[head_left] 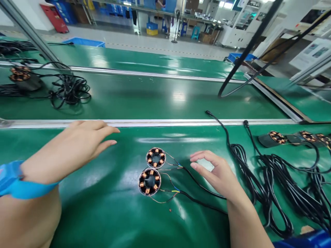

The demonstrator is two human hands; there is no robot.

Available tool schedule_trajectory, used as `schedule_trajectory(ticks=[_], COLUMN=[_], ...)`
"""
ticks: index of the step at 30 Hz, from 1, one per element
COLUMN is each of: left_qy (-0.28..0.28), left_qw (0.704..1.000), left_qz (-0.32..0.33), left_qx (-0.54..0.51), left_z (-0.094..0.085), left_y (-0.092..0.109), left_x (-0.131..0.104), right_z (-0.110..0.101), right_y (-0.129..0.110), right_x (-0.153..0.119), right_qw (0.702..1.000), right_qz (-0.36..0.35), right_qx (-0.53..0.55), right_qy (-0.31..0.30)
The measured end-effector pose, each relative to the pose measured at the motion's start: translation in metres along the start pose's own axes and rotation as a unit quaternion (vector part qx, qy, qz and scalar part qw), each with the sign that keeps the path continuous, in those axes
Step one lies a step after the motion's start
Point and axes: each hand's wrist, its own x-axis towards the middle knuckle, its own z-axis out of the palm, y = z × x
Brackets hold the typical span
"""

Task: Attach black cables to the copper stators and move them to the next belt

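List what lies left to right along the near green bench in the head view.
blue wristband → left hand → two wound stators → right hand → coiled black cables → more stators at the far right

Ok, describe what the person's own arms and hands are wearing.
Both hands are bare, with no gloves or rings visible. The left hand has a bright blue band around its wrist. The right hand and its forearm are uncovered; no sleeves show on either arm.
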Motion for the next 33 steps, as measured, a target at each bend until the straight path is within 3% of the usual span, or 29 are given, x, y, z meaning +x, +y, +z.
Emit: schedule_trajectory(ticks=[3, 6, 13, 17, 22, 25, 28, 30, 33], left_qy=[0.025, 0.010, -0.055, -0.042, -0.041, -0.056, -0.042, -0.017, 0.040], left_qw=[0.993, 0.979, 0.943, 0.946, 0.957, 0.952, 0.937, 0.937, 0.942], left_qz=[0.047, 0.088, 0.188, 0.193, 0.186, 0.203, 0.206, 0.140, -0.052], left_qx=[-0.102, -0.182, -0.268, -0.257, -0.221, -0.221, -0.280, -0.320, -0.328], left_z=[0.002, 0.000, -0.013, -0.002, 0.000, -0.008, -0.008, 0.001, 0.026], left_y=[0.014, 0.028, 0.068, 0.091, 0.101, 0.096, 0.076, 0.053, 0.008], left_x=[0.006, 0.006, 0.000, 0.005, 0.006, 0.005, 0.010, 0.016, 0.030], right_z=[0.001, -0.001, 0.007, 0.013, 0.012, 0.008, 0.003, 0.000, -0.002], right_y=[-0.003, -0.009, -0.015, -0.010, -0.009, -0.007, -0.001, 0.008, 0.026], right_x=[-0.001, -0.003, -0.014, -0.016, -0.012, -0.009, -0.005, -0.001, 0.003], right_qw=[1.000, 0.998, 0.960, 0.956, 0.965, 0.969, 0.981, 0.987, 0.990], right_qz=[-0.010, -0.025, -0.049, -0.043, -0.062, -0.086, -0.099, -0.093, -0.068], right_qx=[-0.001, -0.010, -0.119, -0.146, -0.148, -0.141, -0.115, -0.113, -0.126], right_qy=[-0.020, -0.062, -0.248, -0.250, -0.208, -0.183, -0.121, -0.061, -0.007])
